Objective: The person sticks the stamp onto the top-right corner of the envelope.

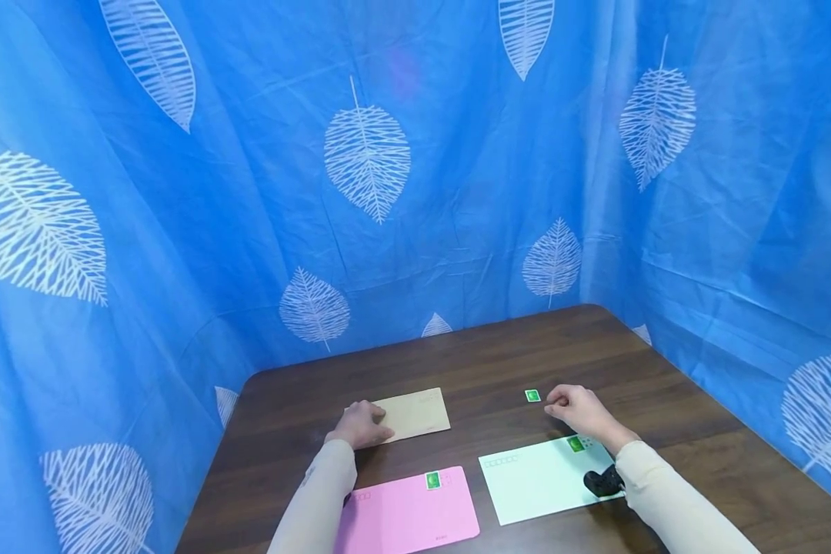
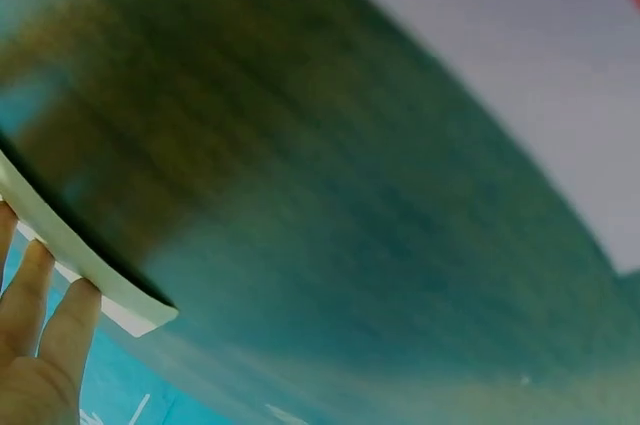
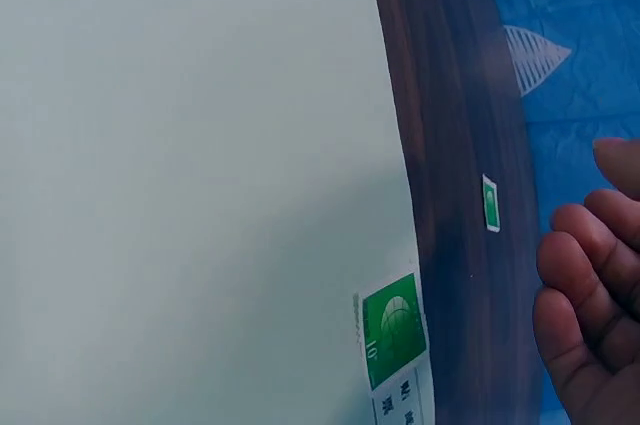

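My left hand (image 1: 362,425) holds the left end of a cream envelope (image 1: 418,412) on the table. In the left wrist view, its fingers (image 2: 70,330) touch the edge of that envelope (image 2: 90,260); the thumb is out of that view. Just right of a loose green stamp (image 1: 532,395), my right hand (image 1: 585,412) hovers with loosely bent fingers. The right wrist view shows the stamp (image 3: 490,203) apart from the fingers (image 3: 565,260), with nothing visible in them. Below the right forearm lies a pale green envelope (image 1: 540,481), bearing a green stamp (image 1: 576,444).
A pink envelope (image 1: 415,515) with a green stamp (image 1: 432,480) lies at the near left, partly under the left sleeve. A black object (image 1: 604,482) is at the right wrist. Blue curtains (image 1: 443,192) with white leaf prints surround the brown wooden table (image 1: 305,400).
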Motion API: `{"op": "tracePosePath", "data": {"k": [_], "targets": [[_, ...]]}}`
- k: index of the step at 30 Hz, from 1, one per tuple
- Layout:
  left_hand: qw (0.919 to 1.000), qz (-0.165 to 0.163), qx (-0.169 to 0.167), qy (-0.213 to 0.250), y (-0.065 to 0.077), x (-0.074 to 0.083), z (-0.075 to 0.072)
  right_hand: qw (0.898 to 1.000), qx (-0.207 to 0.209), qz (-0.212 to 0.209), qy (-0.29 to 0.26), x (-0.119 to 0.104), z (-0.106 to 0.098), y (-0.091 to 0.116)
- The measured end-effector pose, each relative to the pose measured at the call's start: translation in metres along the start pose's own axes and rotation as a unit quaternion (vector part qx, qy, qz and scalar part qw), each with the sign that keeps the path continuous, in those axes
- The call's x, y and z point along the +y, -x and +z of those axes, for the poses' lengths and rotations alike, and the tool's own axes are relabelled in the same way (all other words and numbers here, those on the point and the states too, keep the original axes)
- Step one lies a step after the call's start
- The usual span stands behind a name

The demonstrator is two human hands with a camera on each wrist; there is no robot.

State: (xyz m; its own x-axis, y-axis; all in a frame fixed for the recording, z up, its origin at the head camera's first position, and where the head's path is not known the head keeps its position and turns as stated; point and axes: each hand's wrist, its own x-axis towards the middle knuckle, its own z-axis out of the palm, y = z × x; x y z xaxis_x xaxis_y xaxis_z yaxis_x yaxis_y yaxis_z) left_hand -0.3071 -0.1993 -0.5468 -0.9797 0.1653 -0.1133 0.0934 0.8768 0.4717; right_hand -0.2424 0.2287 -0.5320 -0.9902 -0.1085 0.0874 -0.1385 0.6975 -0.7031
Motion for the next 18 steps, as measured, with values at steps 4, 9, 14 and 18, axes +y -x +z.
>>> {"op": "tracePosePath", "data": {"k": [4,9,14,18], "targets": [[1.0000,-0.003,-0.001,0.003,0.000,0.000,0.000,1.000,0.000,0.019,0.001,0.006,-0.001,-0.006],[0.9999,-0.013,-0.001,0.004,0.003,-0.002,0.001,0.999,-0.004,0.036,0.014,0.012,0.002,-0.016],[0.9999,-0.003,0.009,0.010,0.006,-0.001,0.004,0.999,-0.008,0.036,0.025,0.016,0.001,-0.028],[0.9999,-0.002,0.010,0.014,0.008,0.002,0.004,0.999,-0.019,0.033,0.031,0.016,-0.002,-0.038]]}}
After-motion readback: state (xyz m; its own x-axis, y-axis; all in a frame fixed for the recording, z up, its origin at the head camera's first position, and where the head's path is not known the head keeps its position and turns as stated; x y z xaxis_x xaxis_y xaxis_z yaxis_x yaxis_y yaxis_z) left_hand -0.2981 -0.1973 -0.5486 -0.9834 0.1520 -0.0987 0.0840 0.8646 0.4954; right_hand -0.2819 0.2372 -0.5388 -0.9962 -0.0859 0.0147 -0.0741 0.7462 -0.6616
